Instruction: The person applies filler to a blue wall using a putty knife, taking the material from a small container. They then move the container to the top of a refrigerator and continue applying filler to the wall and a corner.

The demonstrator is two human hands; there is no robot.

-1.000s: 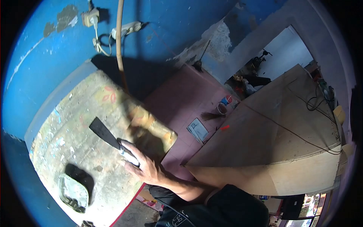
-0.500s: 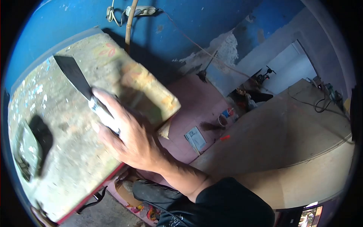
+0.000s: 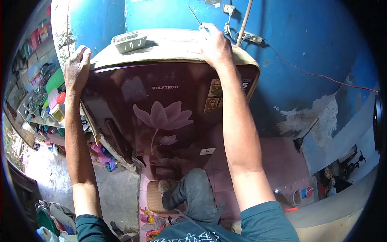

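Observation:
A dark maroon refrigerator (image 3: 121, 86) with a flower print stands before me. My left hand (image 3: 78, 69) is closed around its upper left corner, fingertips curled over the edge. On the right side of the top, my right hand (image 3: 217, 46) grips a putty knife (image 3: 194, 15), whose thin blade points up and left toward the wall. The handle is mostly hidden by the fingers. Between the hands, a grey-smeared plastic tub (image 3: 130, 42) rests on the pale, stained cover (image 3: 173, 40) over the refrigerator's top.
A blue wall (image 3: 298, 40) with peeling patches rises behind, with a power strip (image 3: 253, 38) and a wooden pole (image 3: 244, 24). Crowded shelves (image 3: 40, 88) stand at the left. Below me is a brown woven stool (image 3: 155, 197); a broom (image 3: 298, 143) leans at the right.
The view has swung left and pulled back, bringing the refrigerator's front into sight. My left hand has come into view at the corner. My right hand still holds the putty knife, now seen nearly edge-on.

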